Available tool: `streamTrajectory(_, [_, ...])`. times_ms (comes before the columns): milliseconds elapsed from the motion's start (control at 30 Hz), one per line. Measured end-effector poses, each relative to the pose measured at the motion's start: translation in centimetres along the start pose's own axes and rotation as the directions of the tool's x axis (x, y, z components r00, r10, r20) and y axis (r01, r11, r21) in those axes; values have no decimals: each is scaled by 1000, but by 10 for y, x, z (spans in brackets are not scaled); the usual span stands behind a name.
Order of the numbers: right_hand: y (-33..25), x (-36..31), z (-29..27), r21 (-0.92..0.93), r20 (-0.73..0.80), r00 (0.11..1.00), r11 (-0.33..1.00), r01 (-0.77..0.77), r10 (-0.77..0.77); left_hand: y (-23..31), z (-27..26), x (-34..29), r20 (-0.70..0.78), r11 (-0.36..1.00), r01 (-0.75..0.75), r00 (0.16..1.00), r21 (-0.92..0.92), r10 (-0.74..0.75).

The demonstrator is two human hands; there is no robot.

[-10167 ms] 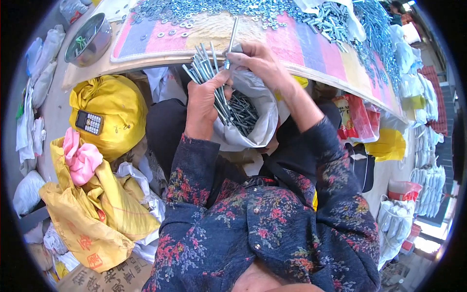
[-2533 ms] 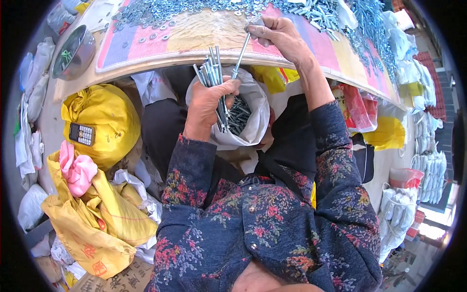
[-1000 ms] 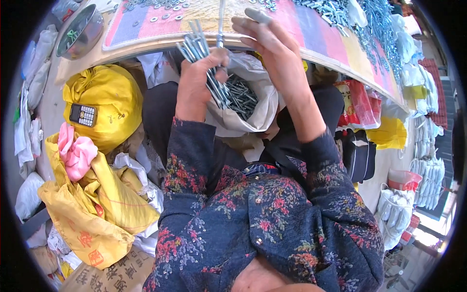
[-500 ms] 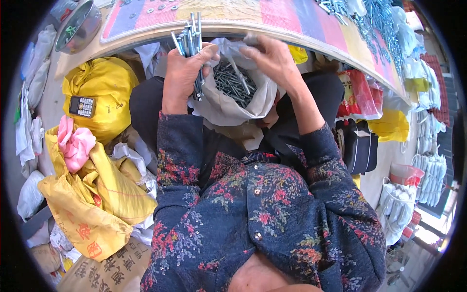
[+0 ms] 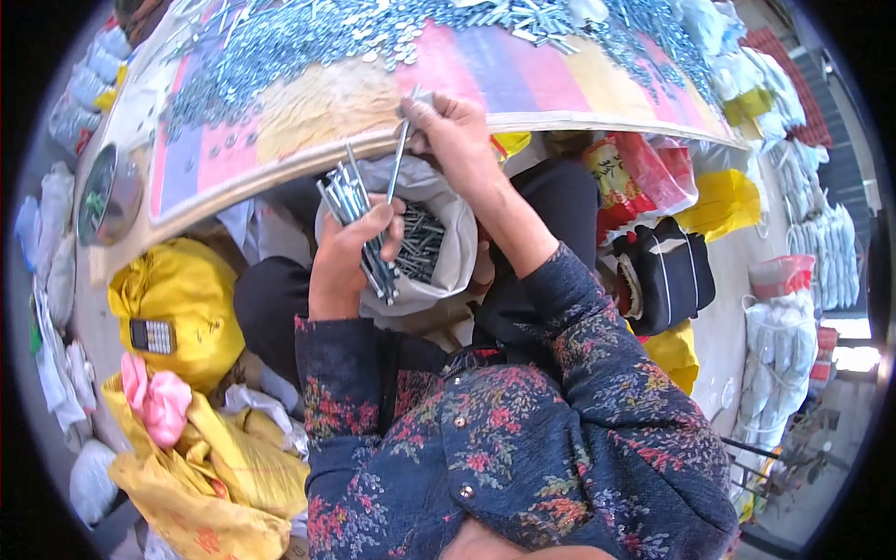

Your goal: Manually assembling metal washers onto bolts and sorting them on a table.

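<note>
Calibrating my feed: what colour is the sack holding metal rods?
The sack is white, best seen in the head view.

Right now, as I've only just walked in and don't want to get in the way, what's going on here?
Someone in a dark floral jacket is working bare-handed. The left hand grips a bundle of metal rods over an open white bag holding dark metal pieces. The right hand pinches a single rod near its upper end, the lower end beside the left hand. Beyond, small metal parts lie heaped on a striped mat.
</note>
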State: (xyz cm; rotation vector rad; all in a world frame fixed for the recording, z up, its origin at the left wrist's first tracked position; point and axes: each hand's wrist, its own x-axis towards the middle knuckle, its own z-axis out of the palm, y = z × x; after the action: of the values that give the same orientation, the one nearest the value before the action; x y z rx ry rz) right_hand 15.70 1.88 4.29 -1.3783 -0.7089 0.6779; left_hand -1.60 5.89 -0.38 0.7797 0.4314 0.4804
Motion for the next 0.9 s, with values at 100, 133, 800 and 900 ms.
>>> streamTrajectory(100, [8, 20, -29, -152, 67, 994, 984, 93, -84, -3, 0, 8, -82, 996, 70, 994, -56, -74])
streamTrajectory(133, [10, 33, -45, -196, 105, 988, 971, 135, -116, -2, 1, 9, -74, 996, 75, 994, -52, -79])
streamTrajectory(800, [-44, 128, -141, -680, 345, 805, 463, 569, -483, -5, 21, 30, -124, 995, 69, 990, 71, -60])
streamTrajectory(900, [1, 118, -115, -479, 236, 943, 817, 322, -233, -8, 15, 31, -153, 998, 40, 988, 38, -34])
